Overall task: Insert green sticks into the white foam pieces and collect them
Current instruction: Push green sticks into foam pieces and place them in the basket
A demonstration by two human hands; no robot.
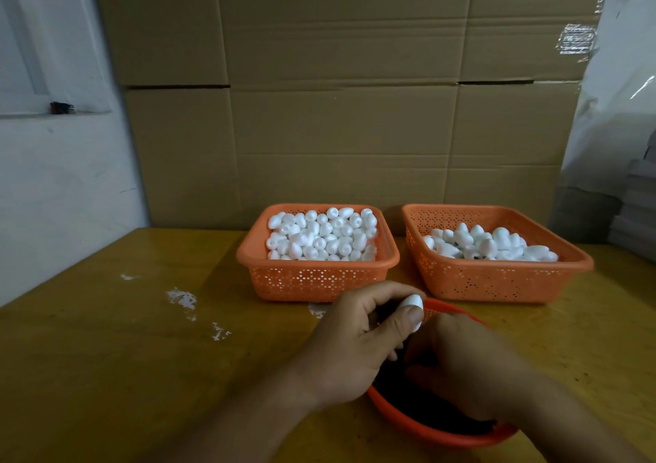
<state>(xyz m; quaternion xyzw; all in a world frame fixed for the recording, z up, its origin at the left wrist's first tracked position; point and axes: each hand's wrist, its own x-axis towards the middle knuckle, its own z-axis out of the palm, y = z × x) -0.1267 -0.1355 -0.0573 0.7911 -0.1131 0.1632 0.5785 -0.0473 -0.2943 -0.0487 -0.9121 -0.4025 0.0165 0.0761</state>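
Observation:
My left hand (358, 342) pinches a white foam piece (414, 303) between thumb and fingers, just above the near orange bowl (419, 423). Inside that bowl lie dark sticks (440, 416); their colour is hard to tell. My right hand (472, 363) reaches down into the bowl with curled fingers; what they hold is hidden. Behind stand two orange baskets: the left basket (312, 278) is heaped with loose white foam pieces (321, 235), and the right basket (497, 281) holds a smaller pile of foam pieces (490, 244).
Everything sits on a yellow-brown wooden table (124, 356) with white foam crumbs (184, 301) left of centre. Stacked cardboard boxes (337, 107) form a wall behind the baskets. A white wall is at the left, and a grey plastic-wrapped stack (617, 143) at the right.

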